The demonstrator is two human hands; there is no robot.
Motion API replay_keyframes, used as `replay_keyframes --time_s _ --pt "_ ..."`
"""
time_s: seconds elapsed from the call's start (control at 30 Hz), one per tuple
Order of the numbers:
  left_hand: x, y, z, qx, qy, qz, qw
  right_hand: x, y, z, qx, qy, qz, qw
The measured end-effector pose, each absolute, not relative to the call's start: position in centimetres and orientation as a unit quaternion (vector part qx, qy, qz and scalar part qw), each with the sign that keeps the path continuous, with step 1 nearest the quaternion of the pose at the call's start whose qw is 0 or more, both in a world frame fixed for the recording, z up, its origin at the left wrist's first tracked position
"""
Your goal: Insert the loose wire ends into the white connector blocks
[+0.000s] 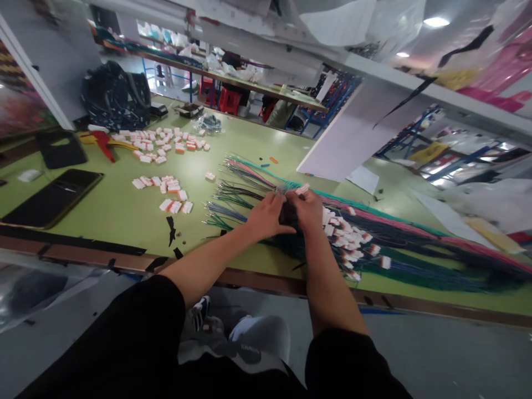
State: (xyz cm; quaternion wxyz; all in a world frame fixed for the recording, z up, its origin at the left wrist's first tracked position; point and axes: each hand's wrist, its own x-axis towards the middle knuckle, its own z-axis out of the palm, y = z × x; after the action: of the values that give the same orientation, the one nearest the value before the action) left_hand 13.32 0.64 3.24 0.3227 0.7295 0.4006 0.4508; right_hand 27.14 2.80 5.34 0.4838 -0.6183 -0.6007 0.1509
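Long bundles of wires [399,221] in teal, pink, black, blue and green lie across the green table, their bare ends fanned out to the left. My left hand [270,215] is over the wires, fingertips pressed together around thin wires, with the thumb reaching right. Close beside it, my right hand [306,209] is closed on a white and orange connector [302,189] at its fingertips. Many wired white connectors [347,238] are heaped just right of my right wrist. Loose white and orange connectors [166,182] lie in groups to the left.
A black phone [52,198] lies at the left, near a red and yellow tool [103,144]. A dark patterned bag [116,97] stands at the back left. A white upright panel [338,130] rises behind the wires, under a shelf [415,83].
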Motion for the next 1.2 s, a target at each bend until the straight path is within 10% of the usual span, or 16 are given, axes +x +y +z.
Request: replay_keyframes --time_s 0.4,0.9,1.2 --pt "11.2 3.4 4.8 0.635 0.395 0.439 0.498 25.5 2.4 5.4 -0.517 -0.704 0.188 0.449" --pt "10.5 4.0 4.1 0.584 0.48 0.481 0.444 22.4 3.6 8.4 -0.603 -0.792 -0.068 -0.062" --pt "11.8 5.0 2.7 0.527 0.562 0.462 0.439 20.3 2.6 8.6 -0.548 -0.807 -0.194 -0.11"
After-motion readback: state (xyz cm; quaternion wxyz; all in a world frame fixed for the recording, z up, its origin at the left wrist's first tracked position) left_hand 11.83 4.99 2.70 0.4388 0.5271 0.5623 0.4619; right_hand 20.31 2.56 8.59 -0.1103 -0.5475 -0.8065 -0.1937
